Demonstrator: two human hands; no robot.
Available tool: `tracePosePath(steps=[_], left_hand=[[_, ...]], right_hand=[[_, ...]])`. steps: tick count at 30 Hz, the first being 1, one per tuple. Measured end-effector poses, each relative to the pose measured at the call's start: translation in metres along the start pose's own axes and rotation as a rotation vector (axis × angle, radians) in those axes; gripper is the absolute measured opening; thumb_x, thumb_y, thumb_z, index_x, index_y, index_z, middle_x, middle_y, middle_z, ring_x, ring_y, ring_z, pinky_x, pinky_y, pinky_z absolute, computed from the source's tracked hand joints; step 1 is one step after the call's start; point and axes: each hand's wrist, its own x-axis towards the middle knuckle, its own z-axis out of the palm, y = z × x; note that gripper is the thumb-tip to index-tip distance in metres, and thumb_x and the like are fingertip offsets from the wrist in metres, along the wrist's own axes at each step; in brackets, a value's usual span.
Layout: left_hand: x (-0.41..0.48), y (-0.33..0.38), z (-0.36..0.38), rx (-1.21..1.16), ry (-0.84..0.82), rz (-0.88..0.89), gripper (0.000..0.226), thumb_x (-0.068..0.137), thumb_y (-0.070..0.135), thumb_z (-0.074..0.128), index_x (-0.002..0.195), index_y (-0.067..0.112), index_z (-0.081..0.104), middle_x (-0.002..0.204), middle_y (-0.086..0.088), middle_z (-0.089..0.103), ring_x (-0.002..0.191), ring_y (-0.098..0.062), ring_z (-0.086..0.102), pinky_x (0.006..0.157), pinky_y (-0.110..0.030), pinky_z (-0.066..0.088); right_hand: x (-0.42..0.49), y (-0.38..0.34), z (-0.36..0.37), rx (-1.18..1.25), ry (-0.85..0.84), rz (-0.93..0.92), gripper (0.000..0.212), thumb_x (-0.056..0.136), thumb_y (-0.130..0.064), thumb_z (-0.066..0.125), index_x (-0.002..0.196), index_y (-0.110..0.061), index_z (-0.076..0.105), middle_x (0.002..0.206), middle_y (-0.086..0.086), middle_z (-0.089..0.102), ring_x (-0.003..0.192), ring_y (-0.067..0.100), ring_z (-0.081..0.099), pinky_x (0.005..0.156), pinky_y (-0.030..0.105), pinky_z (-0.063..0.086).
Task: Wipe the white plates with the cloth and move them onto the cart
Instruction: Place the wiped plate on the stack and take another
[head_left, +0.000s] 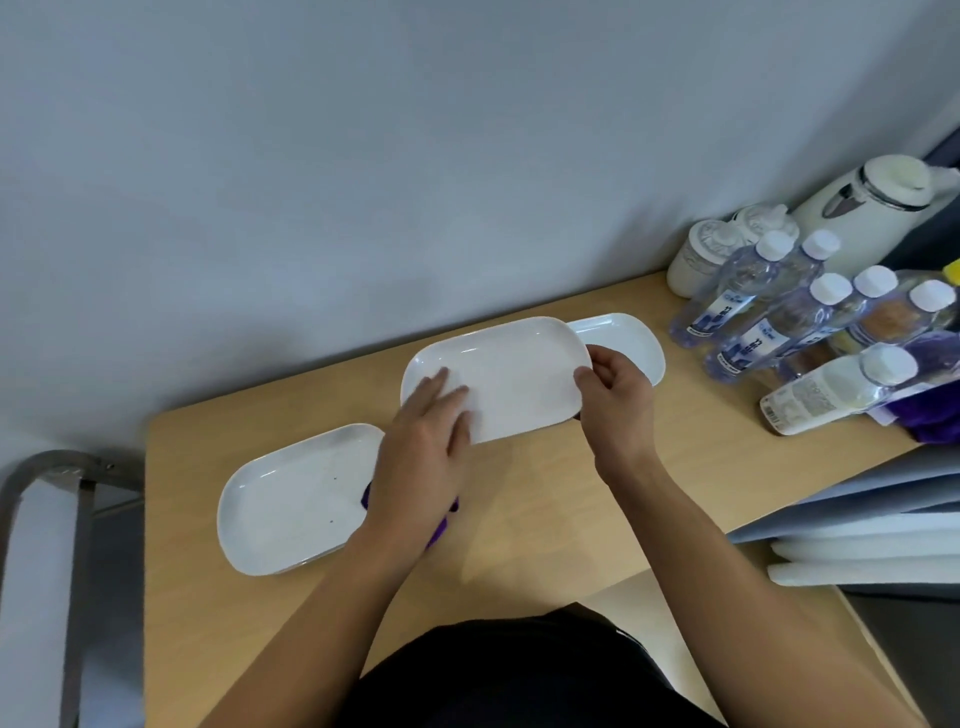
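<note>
**Both hands on the middle plate**

The middle plate sits tilted over the table, at 12 o'clock from the person. The left hand lies on its 8 o'clock end with fingers straight and flat; the thumb is hidden. The right hand grips the 3 o'clock rim, fingers curled round it. A purple cloth peeks out beneath the left wrist. A second plate, speckled, rests at 9 o'clock. A third plate lies partly hidden at 2 o'clock. Water bottles stand at 3 o'clock.
</note>
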Motion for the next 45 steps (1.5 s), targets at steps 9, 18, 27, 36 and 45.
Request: tracePosePath(steps=[9,18,27,36,45], left_hand=[[0.054,0.009,0.047,-0.114,0.035,-0.372,0.037,0.092,0.008,0.061,0.127,0.021,0.063,0.105,-0.001,0.062,0.085,-0.011,0.055,0.072,-0.014,0.037],[0.093,0.018,0.108,-0.170,-0.089,-0.467,0.032,0.085,0.003,0.067,0.115,0.014,0.065,0.106,0.001,0.068,0.087,-0.010,0.062,0.070,-0.012,0.040],[0.116,0.017,0.149,-0.116,-0.163,-0.531,0.033,0.083,0.007,0.065,0.114,0.017,0.058,0.109,-0.002,0.063,0.097,-0.022,0.062,0.085,-0.044,0.054],[0.124,0.017,0.151,-0.057,-0.193,-0.516,0.034,0.078,0.011,0.064,0.109,0.020,0.054,0.106,0.000,0.060,0.093,-0.023,0.061,0.082,-0.045,0.053],[0.119,0.020,0.150,-0.006,-0.230,-0.498,0.036,0.082,0.012,0.067,0.117,0.014,0.059,0.113,-0.001,0.055,0.095,-0.023,0.060,0.082,-0.037,0.050]], right_hand=[[0.055,0.013,-0.046,-0.067,0.002,-0.066,0.039,0.096,-0.005,0.045,0.119,-0.029,0.064,0.106,-0.017,0.070,0.102,0.000,0.062,0.089,0.021,0.049],[0.113,0.045,-0.072,-0.354,0.031,-0.165,0.043,0.099,-0.009,0.040,0.136,-0.026,0.052,0.118,-0.011,0.063,0.104,0.002,0.054,0.090,0.019,0.043],[0.149,0.080,-0.070,-0.465,0.061,-0.090,0.045,0.099,-0.006,0.038,0.139,-0.023,0.048,0.124,0.000,0.061,0.112,0.015,0.054,0.091,0.023,0.039],[0.166,0.094,-0.063,-0.491,0.063,-0.073,0.051,0.093,-0.001,0.037,0.139,-0.020,0.049,0.132,0.004,0.059,0.120,0.021,0.053,0.101,0.033,0.044],[0.168,0.097,-0.065,-0.538,0.050,-0.100,0.054,0.095,0.003,0.035,0.146,-0.013,0.042,0.143,0.009,0.050,0.131,0.025,0.046,0.106,0.030,0.038]])
